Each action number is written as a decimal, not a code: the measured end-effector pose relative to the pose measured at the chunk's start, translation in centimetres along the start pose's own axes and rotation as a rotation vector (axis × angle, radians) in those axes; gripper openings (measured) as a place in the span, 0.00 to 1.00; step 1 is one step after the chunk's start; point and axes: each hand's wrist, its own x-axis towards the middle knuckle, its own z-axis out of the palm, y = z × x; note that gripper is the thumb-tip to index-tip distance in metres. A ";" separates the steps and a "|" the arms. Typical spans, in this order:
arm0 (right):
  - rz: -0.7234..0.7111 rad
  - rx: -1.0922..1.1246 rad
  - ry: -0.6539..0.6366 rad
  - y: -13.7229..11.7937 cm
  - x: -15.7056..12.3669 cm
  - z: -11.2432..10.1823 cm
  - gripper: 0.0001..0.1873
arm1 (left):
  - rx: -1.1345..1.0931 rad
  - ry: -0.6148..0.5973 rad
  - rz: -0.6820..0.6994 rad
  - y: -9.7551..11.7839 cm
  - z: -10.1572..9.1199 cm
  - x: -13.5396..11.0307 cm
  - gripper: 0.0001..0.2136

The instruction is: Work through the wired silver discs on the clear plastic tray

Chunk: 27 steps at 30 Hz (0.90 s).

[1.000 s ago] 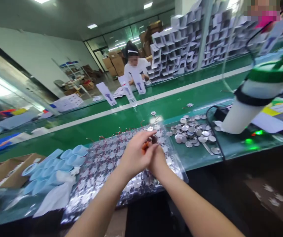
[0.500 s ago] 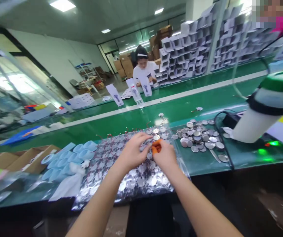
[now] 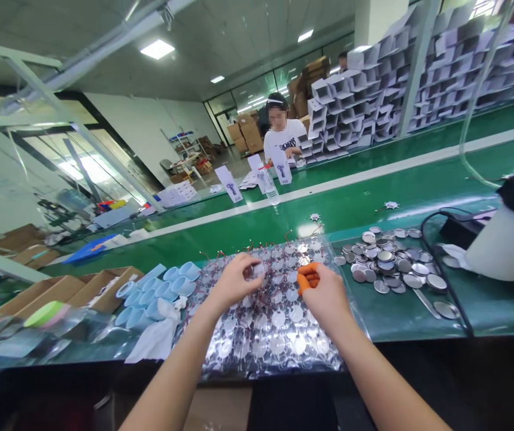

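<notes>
My left hand (image 3: 237, 280) is over the tray of parts, with thumb and fingers curved around a small pale disc (image 3: 257, 271) that is blurred. To its right, my right hand (image 3: 325, 290) wears orange finger covers, and its fingers are curled together. Whatever may be between those fingertips is hidden. Beneath both hands lies a shiny, plastic-covered tray (image 3: 279, 353) with rows of round silvery discs, and thin red wires show among them. On the right is a pile of loose round metal pieces (image 3: 385, 256).
Light blue cups (image 3: 151, 293), a white cloth (image 3: 151, 342) and cardboard boxes (image 3: 81, 293) stand on the left. A white container (image 3: 503, 239) and a black cable (image 3: 445, 269) are at right. Across the green belt (image 3: 221, 224), a bottle (image 3: 268, 187) stands near a seated person (image 3: 286, 134).
My hands have moved apart, the left one away from the orange-covered fingers of the right. The camera view has shifted, so the bench appears farther right and slightly lower.
</notes>
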 end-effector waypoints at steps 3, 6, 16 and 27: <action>-0.004 0.001 0.008 0.4 0.1 0.0 0.07 | 0.064 0.114 -0.069 -1.5 0.0 7.1 0.17; -0.018 -0.044 0.012 0.3 0.2 -0.4 0.07 | 0.103 0.143 -0.120 -3.1 1.3 11.5 0.23; 0.008 -0.438 0.158 0.0 1.0 -7.1 0.07 | 0.216 0.226 -0.204 -6.3 -1.6 -3.7 0.20; 0.185 0.063 0.074 5.5 -1.5 -11.6 0.11 | 0.479 0.217 -0.538 -9.2 -0.3 -20.1 0.29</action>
